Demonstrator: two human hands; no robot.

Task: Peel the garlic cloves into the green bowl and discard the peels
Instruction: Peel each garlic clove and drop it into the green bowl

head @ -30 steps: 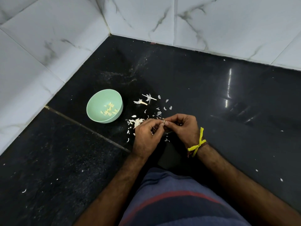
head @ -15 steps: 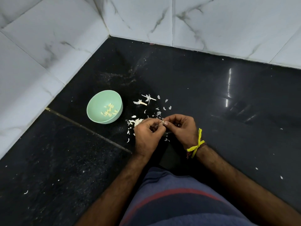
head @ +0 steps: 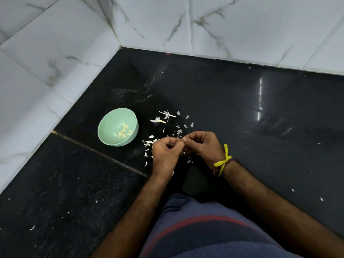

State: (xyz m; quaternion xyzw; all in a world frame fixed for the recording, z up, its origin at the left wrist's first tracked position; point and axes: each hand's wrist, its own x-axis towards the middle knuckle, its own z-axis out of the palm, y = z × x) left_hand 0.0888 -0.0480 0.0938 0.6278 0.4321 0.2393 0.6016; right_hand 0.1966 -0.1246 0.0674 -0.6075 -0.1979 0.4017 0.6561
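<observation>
Left hand (head: 166,154): just below centre of the frame, fingers curled, grip pinching a garlic clove (head: 181,140) at the fingertips (clove nearly hidden, only a pale sliver showing).
Right hand (head: 202,145): right of centre, thumb and forefinger meeting the left hand's on the same clove; grip clenched on it too.
Change: hardly any since a second ago; both hands kept at the same spot over the table (head: 242,112), only small shifts of the fingertips.
Meaning: probably still mid-peel on one clove, skin not yet off; nothing new dropped in.
Green bowl (head: 106,127): left of centre, well apart from the hands, unmoved; several peeled cloves (head: 123,132) lying inside.
Peels (head: 167,116): scattered between bowl and hands and just above the hands, as before; discarding not yet begun.
Wrist thread (head: 223,161): yellow, tied on the right wrist.
Next, as a guess: strip the skin, then a reach up and left to the bowl.
</observation>
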